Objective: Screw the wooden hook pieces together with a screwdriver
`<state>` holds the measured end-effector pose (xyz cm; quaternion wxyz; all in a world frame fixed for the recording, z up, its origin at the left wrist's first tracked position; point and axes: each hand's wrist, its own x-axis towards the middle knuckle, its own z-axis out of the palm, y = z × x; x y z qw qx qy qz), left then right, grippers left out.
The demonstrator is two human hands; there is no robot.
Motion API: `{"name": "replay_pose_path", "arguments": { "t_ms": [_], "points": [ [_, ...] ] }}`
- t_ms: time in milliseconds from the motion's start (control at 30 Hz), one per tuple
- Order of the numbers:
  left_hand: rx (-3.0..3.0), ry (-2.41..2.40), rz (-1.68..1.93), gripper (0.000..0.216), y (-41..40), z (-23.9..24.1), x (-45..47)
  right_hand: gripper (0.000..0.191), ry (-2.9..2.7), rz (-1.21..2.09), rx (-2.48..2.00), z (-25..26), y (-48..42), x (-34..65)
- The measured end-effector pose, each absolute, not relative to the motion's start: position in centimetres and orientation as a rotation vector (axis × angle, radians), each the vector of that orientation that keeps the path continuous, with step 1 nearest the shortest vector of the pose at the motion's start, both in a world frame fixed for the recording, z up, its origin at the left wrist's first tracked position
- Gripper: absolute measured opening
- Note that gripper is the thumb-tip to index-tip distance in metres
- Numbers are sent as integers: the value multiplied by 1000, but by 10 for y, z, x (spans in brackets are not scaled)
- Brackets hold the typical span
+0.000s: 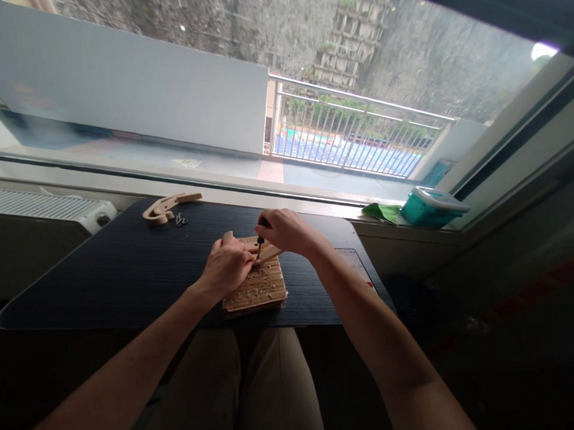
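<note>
Screwdriver (260, 240) in right hand (286, 231), left hand (225, 267) on wood (271, 253); paper's (356, 263) print illegible.

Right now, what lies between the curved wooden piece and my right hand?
In the head view, a few small screws beside the curved wooden piece, then bare dark table up to the right hand.

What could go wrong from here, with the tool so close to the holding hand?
1. The tool in the right hand points down right beside the left hand gripping the wooden piece; a slip could jab those fingers.
2. The board lies close to the front edge of the table; pressure might push it off.
</note>
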<state>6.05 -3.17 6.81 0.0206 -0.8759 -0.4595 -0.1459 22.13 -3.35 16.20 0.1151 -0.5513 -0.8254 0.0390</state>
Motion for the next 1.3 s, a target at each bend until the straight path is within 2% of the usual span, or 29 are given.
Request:
{"name": "replay_pose_path", "arguments": {
  "t_ms": [300,633,933,1067,1300],
  "points": [
    [-2728,-1415,-445,27,-32,70,61,24,-2514,240,-1490,174,-40,224],
    [-2730,-1416,-450,26,-31,68,61,33,-2392,63,-1640,158,-28,218],
    [-2725,-1406,-432,28,-32,69,60,30,-2505,236,-1520,171,-44,219],
    [-2727,-1399,-424,28,-32,69,61,25,-2500,200,-1486,168,-41,222],
    [-2711,-1402,-405,27,-33,70,61,32,-2371,112,-1650,156,-31,216]
  ]
}}
